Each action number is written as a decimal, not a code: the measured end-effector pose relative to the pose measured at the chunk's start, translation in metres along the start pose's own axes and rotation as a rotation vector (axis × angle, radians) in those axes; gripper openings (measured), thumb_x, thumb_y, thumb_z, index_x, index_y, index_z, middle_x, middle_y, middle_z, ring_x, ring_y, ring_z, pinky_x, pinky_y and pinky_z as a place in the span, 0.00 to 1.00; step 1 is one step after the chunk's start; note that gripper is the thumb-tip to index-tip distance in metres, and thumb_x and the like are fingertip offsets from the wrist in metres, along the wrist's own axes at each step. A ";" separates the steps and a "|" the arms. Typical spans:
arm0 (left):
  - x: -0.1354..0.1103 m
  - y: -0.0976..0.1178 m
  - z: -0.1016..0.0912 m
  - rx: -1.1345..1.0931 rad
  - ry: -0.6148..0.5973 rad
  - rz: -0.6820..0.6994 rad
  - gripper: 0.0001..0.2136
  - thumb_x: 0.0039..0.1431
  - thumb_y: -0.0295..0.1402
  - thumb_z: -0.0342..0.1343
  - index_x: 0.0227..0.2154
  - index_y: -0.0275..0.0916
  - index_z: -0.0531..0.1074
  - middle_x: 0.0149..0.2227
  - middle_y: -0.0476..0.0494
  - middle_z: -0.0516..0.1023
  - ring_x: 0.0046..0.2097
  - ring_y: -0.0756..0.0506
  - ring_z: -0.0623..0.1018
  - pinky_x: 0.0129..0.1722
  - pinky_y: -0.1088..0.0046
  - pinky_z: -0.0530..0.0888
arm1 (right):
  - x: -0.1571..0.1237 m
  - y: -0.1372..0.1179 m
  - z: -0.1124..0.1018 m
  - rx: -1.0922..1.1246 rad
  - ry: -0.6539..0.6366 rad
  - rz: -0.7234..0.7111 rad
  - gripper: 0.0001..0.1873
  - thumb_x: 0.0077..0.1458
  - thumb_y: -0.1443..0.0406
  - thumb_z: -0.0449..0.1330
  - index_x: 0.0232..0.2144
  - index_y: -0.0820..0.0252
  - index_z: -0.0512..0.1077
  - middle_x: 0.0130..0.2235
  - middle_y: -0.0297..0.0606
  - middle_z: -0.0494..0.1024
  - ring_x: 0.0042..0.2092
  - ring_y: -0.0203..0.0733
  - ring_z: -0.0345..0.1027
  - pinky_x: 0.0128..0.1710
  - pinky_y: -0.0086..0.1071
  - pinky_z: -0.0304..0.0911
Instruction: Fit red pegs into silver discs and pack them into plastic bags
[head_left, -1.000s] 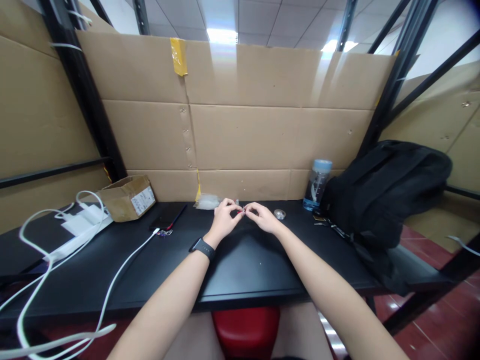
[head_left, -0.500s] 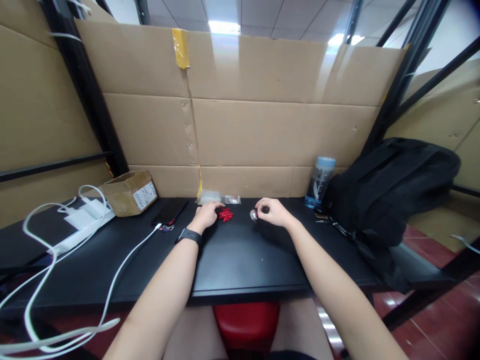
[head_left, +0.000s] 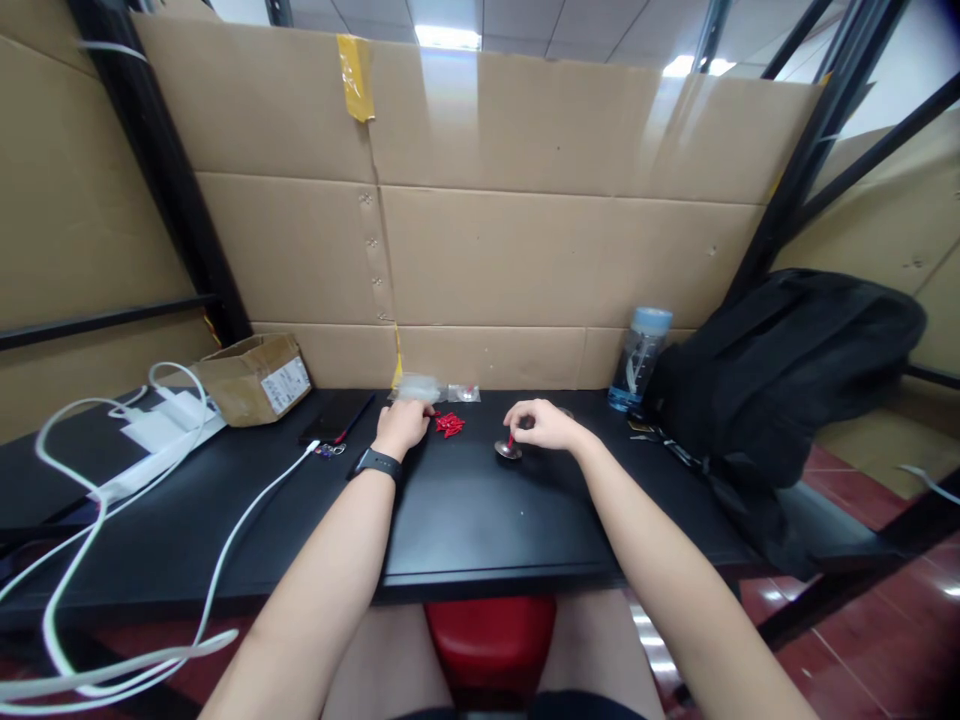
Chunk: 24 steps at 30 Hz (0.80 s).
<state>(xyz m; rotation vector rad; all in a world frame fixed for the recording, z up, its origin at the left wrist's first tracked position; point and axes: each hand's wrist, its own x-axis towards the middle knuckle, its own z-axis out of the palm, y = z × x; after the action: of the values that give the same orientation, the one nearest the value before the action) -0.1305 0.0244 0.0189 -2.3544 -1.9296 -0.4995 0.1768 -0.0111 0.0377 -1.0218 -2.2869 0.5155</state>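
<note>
My left hand [head_left: 403, 427] rests palm down on the black table, its fingertips beside a heap of small red stick-like pieces [head_left: 450, 425]. Nothing shows in its fingers, and they look slightly bent and apart. To the right of the heap, thumb and fingers of my right hand [head_left: 544, 425] pinch a small red piece [head_left: 511, 438]. Its lower end meets a shiny round metal disc [head_left: 508, 452] lying low at the tabletop. Whether the piece is fixed to the disc I cannot tell. A dark watch [head_left: 379, 463] circles my left wrist.
Clear plastic bags [head_left: 417, 386] lie behind my left hand, against the cardboard wall. To the left are a phone [head_left: 339, 415], an open cardboard box [head_left: 251, 385] and white cables [head_left: 247, 515]. A water bottle [head_left: 637, 360] and a black backpack [head_left: 787, 390] stand to the right.
The metal disc, tilted close to my right fingers before, is now lower and flatter, with the red piece showing above it. My left fingers have drawn in slightly beside the heap.
</note>
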 end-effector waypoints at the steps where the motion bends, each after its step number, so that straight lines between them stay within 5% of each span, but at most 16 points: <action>1: -0.001 0.001 -0.002 0.008 0.001 -0.028 0.11 0.61 0.31 0.54 0.39 0.47 0.81 0.49 0.40 0.81 0.53 0.35 0.77 0.51 0.58 0.70 | 0.000 0.001 0.000 0.009 -0.017 0.001 0.05 0.49 0.69 0.63 0.25 0.58 0.78 0.40 0.37 0.83 0.41 0.42 0.76 0.40 0.32 0.65; 5: -0.003 0.003 -0.008 0.038 -0.017 -0.105 0.08 0.59 0.31 0.55 0.30 0.44 0.81 0.42 0.37 0.83 0.49 0.34 0.78 0.47 0.60 0.70 | -0.003 0.014 -0.007 -0.041 0.058 0.067 0.04 0.52 0.65 0.63 0.30 0.57 0.80 0.36 0.36 0.82 0.38 0.43 0.75 0.40 0.34 0.66; 10: -0.002 0.004 -0.007 0.063 0.027 -0.122 0.11 0.64 0.34 0.51 0.37 0.41 0.79 0.43 0.34 0.82 0.49 0.35 0.78 0.45 0.62 0.68 | -0.013 0.052 -0.021 -0.338 0.327 0.340 0.13 0.46 0.67 0.69 0.37 0.57 0.80 0.42 0.44 0.80 0.42 0.47 0.74 0.46 0.38 0.66; 17: -0.005 0.018 -0.012 -0.133 0.259 -0.049 0.06 0.64 0.36 0.56 0.36 0.44 0.77 0.39 0.43 0.84 0.47 0.39 0.78 0.49 0.59 0.60 | -0.026 0.086 -0.028 -0.300 0.268 0.463 0.09 0.45 0.68 0.69 0.33 0.55 0.80 0.35 0.39 0.83 0.39 0.44 0.77 0.40 0.33 0.67; 24: -0.009 0.036 -0.011 -0.233 0.250 0.088 0.07 0.64 0.37 0.57 0.34 0.47 0.80 0.40 0.46 0.84 0.48 0.38 0.76 0.49 0.58 0.57 | -0.028 0.086 -0.030 -0.270 0.323 0.454 0.11 0.42 0.68 0.71 0.33 0.58 0.80 0.34 0.39 0.83 0.36 0.43 0.77 0.37 0.31 0.68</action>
<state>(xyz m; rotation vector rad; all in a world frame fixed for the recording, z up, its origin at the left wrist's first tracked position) -0.1001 0.0050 0.0326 -2.3562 -1.7324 -1.0073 0.2579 0.0251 0.0033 -1.6451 -1.8695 0.1933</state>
